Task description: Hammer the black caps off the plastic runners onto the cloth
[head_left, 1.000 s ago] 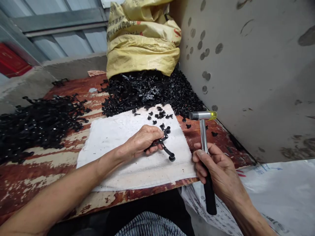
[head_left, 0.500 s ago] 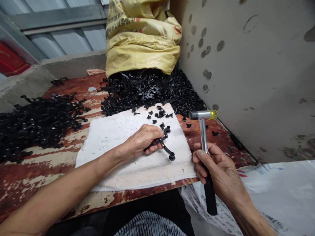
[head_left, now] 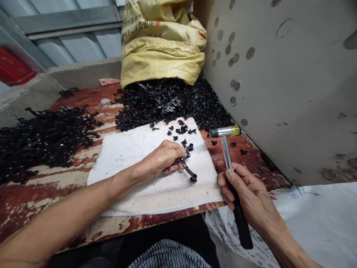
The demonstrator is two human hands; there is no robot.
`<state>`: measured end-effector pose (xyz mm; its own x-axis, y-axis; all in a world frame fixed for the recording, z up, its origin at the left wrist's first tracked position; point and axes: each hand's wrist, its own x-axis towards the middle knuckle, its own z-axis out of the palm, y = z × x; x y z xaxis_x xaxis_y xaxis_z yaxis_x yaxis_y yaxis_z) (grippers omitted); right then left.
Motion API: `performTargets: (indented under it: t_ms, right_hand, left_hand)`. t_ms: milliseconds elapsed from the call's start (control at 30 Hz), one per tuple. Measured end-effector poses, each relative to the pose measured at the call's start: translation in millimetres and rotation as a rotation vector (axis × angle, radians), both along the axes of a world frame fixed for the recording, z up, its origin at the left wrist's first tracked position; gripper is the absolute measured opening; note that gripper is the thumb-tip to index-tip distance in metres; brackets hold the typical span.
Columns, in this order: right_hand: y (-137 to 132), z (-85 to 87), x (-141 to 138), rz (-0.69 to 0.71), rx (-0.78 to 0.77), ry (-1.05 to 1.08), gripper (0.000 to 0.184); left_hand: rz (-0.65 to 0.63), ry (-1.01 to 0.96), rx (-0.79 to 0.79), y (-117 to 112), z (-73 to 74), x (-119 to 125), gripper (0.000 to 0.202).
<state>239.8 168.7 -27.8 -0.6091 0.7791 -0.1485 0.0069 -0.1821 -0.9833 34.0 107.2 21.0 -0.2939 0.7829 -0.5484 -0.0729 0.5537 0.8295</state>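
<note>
Firm pinch of left hand [head_left: 164,158] on black plastic runner [head_left: 186,162] over white cloth [head_left: 125,160]; fingers of right hand [head_left: 248,190] closed around small hammer [head_left: 226,149].

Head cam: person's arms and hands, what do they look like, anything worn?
The left hand and right hand are bare: no gloves, rings or watch visible. The left forearm and right forearm are bare too, with no sleeves or cables in view.

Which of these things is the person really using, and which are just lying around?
Being used:
left hand gripping a black plastic strip
right hand holding a hammer
white cloth
loose black pieces

Just lying about:
yellow woven sack
heap of black strips
white plastic sheet
</note>
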Motion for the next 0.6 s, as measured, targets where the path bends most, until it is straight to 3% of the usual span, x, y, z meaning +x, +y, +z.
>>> performTargets:
  t_ms: [67,133,233,300,367,500,600]
  right_hand:
    - [3,5.2,2,0.032,0.191,-0.114,0.027]
    - [5,13.6,3,0.032,0.475,-0.193,0.035]
    - [5,25.3,3,0.006,0.882,-0.196,0.046]
    - [6,26.9,3,-0.031,1.053,-0.179,0.056]
    - [9,22.9,3,-0.008,1.139,-0.202,0.062]
    - [14,15.4,5,0.158,1.131,-0.309,0.059]
    - [9,19.9,8,0.053,1.155,-0.241,0.066]
  left_hand:
    - [-0.009,0.013,0.003,0,1.2,0,0.028]
    - [-0.011,0.033,0.009,0,1.1,0,0.028]
    - [-0.022,0.041,0.011,-1,-1.5,-1,0.026]
    - [-0.038,0.038,0.023,-2,-3.6,-2,0.025]
    - [-0.052,0.038,0.035,-2,-4.8,-3,0.024]
    - [-0.078,0.053,0.033,-2,-3.3,-5,0.024]
    - [-0.087,0.062,0.014,-1,-0.1,-5,0.027]
